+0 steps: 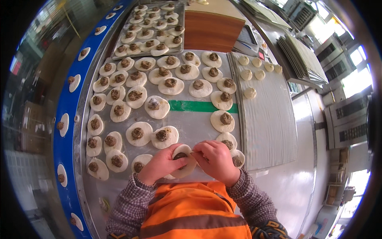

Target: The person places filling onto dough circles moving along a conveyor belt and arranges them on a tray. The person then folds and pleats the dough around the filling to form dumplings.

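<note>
My left hand [161,165] and my right hand [217,159] meet over one round dough disc [184,162] with a brown filling lump in its middle. Both hands pinch its upper edge, thumbs and fingers folding the dough over the filling. The disc is held just above the near edge of the steel work table [191,119]. Several more filled discs [137,133] lie flat on the table around and beyond the hands. My sleeves are checked, and an orange vest shows below.
A metal tray [181,51] at the far end carries several filled discs. A ribbed sheet [266,119] on the right holds closed dough balls [250,93]. A blue conveyor belt [67,103] on the left bears spaced filled discs. A green strip [199,106] crosses the table. Stacked trays sit far right.
</note>
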Motion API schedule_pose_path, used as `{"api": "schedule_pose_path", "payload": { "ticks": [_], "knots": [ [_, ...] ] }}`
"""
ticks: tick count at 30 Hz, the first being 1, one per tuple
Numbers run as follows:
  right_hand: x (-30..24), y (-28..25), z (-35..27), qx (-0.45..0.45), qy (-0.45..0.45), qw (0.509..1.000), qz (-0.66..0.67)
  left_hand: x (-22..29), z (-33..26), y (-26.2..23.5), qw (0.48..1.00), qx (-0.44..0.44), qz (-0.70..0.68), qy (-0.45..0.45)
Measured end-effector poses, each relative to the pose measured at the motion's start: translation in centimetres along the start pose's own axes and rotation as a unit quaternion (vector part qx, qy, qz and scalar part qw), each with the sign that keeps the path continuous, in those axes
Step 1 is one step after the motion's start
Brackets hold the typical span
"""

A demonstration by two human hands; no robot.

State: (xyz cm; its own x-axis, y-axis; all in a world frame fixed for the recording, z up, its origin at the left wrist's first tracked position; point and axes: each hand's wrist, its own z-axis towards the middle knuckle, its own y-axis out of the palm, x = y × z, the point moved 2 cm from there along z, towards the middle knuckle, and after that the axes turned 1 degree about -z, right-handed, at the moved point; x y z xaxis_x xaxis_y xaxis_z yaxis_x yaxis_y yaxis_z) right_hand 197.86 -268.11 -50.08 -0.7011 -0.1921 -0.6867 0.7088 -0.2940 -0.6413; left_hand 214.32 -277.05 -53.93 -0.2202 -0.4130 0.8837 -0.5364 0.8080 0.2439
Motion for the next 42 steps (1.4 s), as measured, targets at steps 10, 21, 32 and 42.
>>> {"api": "schedule_pose_path", "payload": {
  "ticks": [10, 21, 32, 42],
  "knots": [
    [0.2, 0.5, -0.9, -0.051, 0.05, 0.997, 0.021, -2.1, 2.0, -1.1, 0.983, -0.136, 0.119, -0.026],
    [0.7, -0.4, -2.8, -0.12, 0.081, 0.988, -0.055, 0.1, 1.4, 0.2, 0.974, -0.15, -0.146, -0.089],
    [-0.1, -1.0, -3.2, -0.056, 0.055, 0.997, -0.015, -4.1, 4.9, -0.7, 0.728, -0.189, 0.505, 0.423],
    [1.0, 0.1, -3.9, -0.009, 0.059, 0.997, -0.054, -3.2, 3.0, 0.0, 0.976, -0.156, -0.113, -0.1]
  ]
}}
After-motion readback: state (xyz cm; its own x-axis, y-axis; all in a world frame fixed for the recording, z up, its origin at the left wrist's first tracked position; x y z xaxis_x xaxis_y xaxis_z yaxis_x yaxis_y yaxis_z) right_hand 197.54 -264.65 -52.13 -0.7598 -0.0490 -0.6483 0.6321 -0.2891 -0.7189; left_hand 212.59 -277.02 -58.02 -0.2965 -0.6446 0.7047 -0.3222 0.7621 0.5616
